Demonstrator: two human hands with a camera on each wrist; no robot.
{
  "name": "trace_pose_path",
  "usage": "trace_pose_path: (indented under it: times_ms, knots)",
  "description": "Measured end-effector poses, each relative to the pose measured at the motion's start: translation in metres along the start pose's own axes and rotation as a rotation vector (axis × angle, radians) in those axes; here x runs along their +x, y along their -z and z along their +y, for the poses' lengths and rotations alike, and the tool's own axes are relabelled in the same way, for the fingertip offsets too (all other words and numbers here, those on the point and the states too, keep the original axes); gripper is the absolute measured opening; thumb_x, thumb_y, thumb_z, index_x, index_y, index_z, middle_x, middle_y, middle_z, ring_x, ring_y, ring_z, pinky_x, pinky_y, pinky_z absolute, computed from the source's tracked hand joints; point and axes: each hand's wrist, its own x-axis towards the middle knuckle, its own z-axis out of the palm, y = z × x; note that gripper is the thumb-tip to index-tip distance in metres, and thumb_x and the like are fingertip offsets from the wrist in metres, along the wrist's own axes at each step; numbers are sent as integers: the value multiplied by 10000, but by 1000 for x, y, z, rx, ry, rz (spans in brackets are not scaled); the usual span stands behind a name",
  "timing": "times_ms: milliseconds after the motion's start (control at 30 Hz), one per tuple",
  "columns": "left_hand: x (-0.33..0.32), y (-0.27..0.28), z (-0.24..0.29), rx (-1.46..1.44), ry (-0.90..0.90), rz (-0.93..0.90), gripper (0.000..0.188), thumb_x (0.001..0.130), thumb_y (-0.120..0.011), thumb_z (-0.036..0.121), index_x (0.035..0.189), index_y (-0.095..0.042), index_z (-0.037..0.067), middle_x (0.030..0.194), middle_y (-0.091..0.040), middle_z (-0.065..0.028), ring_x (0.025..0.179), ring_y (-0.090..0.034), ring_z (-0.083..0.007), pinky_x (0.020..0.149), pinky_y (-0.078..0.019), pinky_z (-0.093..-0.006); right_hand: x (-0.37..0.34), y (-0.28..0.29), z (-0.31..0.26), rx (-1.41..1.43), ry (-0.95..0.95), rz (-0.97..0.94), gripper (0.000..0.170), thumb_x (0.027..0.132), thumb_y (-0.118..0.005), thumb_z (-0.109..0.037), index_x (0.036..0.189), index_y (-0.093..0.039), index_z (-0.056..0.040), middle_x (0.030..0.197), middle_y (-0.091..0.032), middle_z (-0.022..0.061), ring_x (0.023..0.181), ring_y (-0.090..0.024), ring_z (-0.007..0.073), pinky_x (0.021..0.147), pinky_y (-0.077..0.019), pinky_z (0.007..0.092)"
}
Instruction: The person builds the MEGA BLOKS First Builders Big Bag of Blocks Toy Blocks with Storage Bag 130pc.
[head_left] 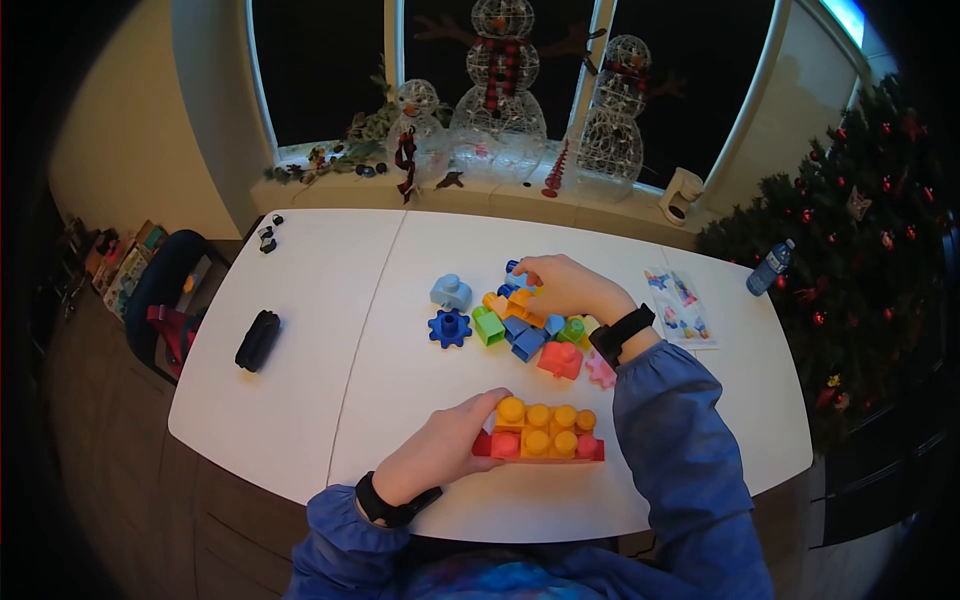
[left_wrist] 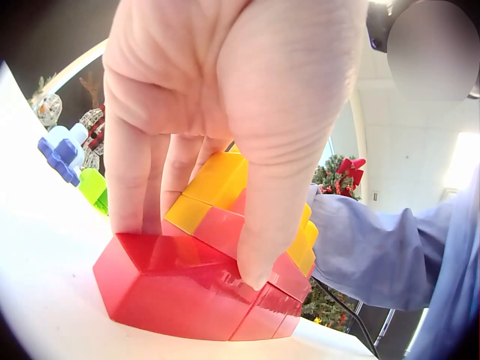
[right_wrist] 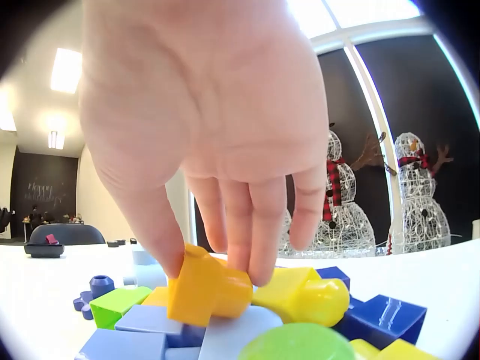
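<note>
My left hand (head_left: pixel 435 448) grips the left end of a block build (head_left: pixel 548 432), thumb on the near side and fingers on the far side. Its red base (left_wrist: pixel 180 289) rests on the white table, with yellow and red toy blocks stacked on top. At the loose pile beyond, my right hand (head_left: pixel 568 287) reaches down from the right. In the right wrist view its thumb and fingertips pinch an orange-yellow toy block (right_wrist: pixel 196 292). Beside that block lie a yellow block (right_wrist: pixel 289 294), a green block (right_wrist: pixel 118 306) and several blue ones.
A blue gear-shaped block (head_left: pixel 450 328) and a light blue block (head_left: pixel 451 291) lie left of the pile. Nearer me are a coral block (head_left: pixel 560 361) and a pink gear (head_left: pixel 601 370). A printed sheet (head_left: pixel 682 307), a bottle (head_left: pixel 771 267) and a black case (head_left: pixel 258 340) are farther out.
</note>
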Motion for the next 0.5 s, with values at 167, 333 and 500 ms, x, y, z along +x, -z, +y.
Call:
trace_pose_path:
  times_ms: [167, 333, 500]
  knots:
    - [0, 1, 0, -3, 11, -12, 773, 808, -876, 185, 1454, -463, 84, 1174, -679, -177, 917, -745, -297, 835, -605, -373, 25, -28, -22, -110, 116, 66, 378, 864, -695, -268, 1199, -706, -94, 1128, -727, 166, 1080, -687, 347, 948, -509, 458]
    - [-1, 2, 0, -21, 6, -5, 767, 812, -875, 199, 1452, -469, 80, 1164, -682, -175, 916, -744, -296, 833, -602, -369, 43, -45, -31, -388, 70, -23, 248, 881, -698, -273, 1074, -711, -118, 988, -737, 121, 1037, -704, 328, 941, -469, 506]
    - [0, 3, 1, -20, 1, -12, 762, 819, -872, 217, 1450, -468, 72, 1187, -676, -182, 926, -743, -301, 840, -600, -377, 47, -43, -39, -485, 58, -118, 246, 874, -712, -267, 1066, -706, -114, 974, -738, 142, 1035, -708, 341, 952, -455, 525]
